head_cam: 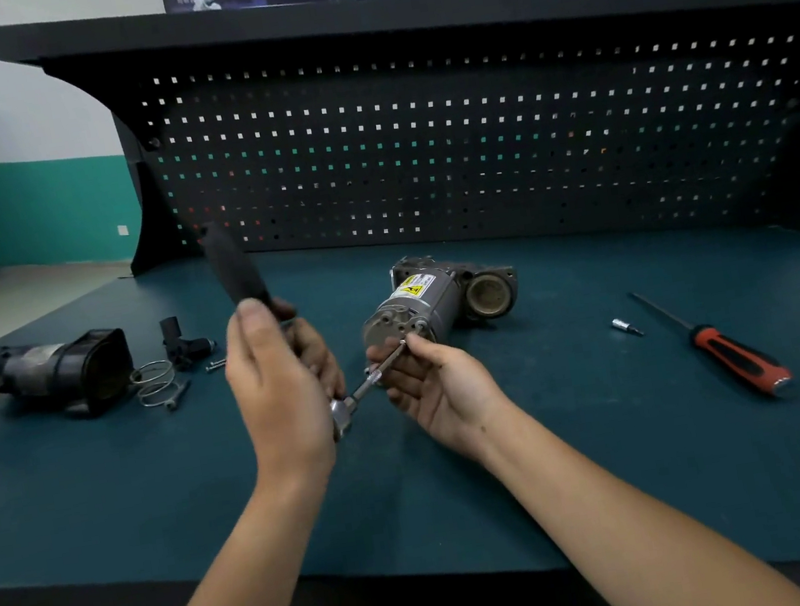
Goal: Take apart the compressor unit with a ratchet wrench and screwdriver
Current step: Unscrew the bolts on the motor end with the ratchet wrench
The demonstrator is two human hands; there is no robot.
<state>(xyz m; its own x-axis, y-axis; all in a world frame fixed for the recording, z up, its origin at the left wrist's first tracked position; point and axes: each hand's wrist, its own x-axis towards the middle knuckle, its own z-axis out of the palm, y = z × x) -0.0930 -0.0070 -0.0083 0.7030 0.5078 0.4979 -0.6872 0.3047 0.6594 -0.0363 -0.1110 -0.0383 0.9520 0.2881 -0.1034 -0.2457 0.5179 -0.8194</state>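
The grey compressor unit (433, 297) with a yellow warning label lies on its side in the middle of the green table (563, 434). My left hand (281, 388) grips the ratchet wrench (241, 279), whose black handle points up and away. Its steel head and extension bar (377, 373) reach toward the compressor's near end face. My right hand (430, 381) pinches the extension bar near its tip, just by a bolt on that face. A red and black screwdriver (727, 352) lies on the table to the right.
A removed black housing part (50, 375) lies at the left with a wire spring (155, 383), a small black fitting (183, 343) and loose bolts (215, 365). A small socket bit (624, 326) lies right of the compressor. A black pegboard (466, 137) stands behind.
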